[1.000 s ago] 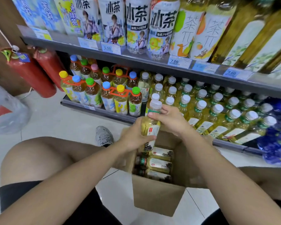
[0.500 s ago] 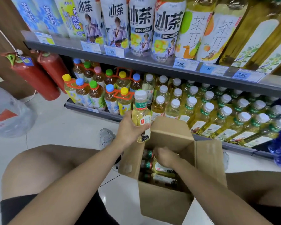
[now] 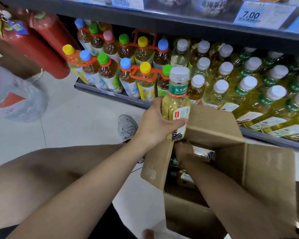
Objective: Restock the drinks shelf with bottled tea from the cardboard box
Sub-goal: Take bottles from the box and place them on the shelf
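Note:
My left hand grips a bottle of pale yellow tea with a white cap and green neck label, held upright above the left flap of the open cardboard box. My right hand is down inside the box, closed around another tea bottle lying there; more bottles lie deeper in the box, partly hidden. Just beyond, the bottom drinks shelf carries rows of matching white-capped tea bottles.
Colour-capped tea multipacks fill the shelf's left part. Two red fire extinguishers lean at the left, with a clear plastic bag on the tiled floor. My bare knee and grey shoe sit left of the box.
The left hand has taken over the bottle alone and shifted it slightly left. The right hand let go of it, dropped into the box and closed on another bottle. The view moved closer to the shelf.

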`<state>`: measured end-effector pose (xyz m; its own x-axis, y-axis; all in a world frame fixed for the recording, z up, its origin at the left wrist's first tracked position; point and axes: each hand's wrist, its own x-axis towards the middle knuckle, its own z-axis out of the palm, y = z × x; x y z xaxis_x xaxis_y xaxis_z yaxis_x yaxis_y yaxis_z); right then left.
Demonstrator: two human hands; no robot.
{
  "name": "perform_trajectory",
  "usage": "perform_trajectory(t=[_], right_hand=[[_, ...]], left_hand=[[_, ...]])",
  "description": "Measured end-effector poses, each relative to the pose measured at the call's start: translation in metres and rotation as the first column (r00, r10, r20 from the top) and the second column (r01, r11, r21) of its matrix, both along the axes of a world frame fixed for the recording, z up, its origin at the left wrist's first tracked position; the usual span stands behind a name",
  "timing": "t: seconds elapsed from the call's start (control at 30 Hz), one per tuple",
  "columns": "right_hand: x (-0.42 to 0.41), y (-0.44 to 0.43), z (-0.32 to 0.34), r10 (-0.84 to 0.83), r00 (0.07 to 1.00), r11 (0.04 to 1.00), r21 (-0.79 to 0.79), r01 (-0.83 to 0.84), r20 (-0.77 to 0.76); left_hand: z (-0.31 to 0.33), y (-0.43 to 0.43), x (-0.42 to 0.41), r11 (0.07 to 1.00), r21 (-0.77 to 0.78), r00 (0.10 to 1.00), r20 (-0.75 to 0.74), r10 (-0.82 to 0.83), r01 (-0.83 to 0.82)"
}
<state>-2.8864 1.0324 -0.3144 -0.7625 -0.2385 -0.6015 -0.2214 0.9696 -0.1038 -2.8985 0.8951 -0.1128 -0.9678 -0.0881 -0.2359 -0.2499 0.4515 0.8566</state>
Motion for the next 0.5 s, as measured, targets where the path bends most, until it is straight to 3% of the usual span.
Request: perform_trajectory(t=[0.2, 0.3, 0.5], right_hand=[[0.014, 0.019, 0.036, 0.007, 0.995, 0.992, -0.126, -0.020, -0.097], [0.019, 0.035, 0.072, -0.132, 0.989, 0.954, -0.280, 0.109, -0.067], [0.041, 0.073, 0.161, -0.447, 0.884, 0.709, -0.657, 0.256, -0.138]], left_hand=[[0.011, 0.012, -0.003, 0.998, 0.000, 0.998, -0.019, -0.068, 0.068], [0.016, 0.019, 0.002, 0.994, 0.003, 0.994, -0.028, -0.106, 0.106], [0.055, 0.028, 0.023, 0.986, 0.038, 0.984, -0.080, -0.157, 0.161]])
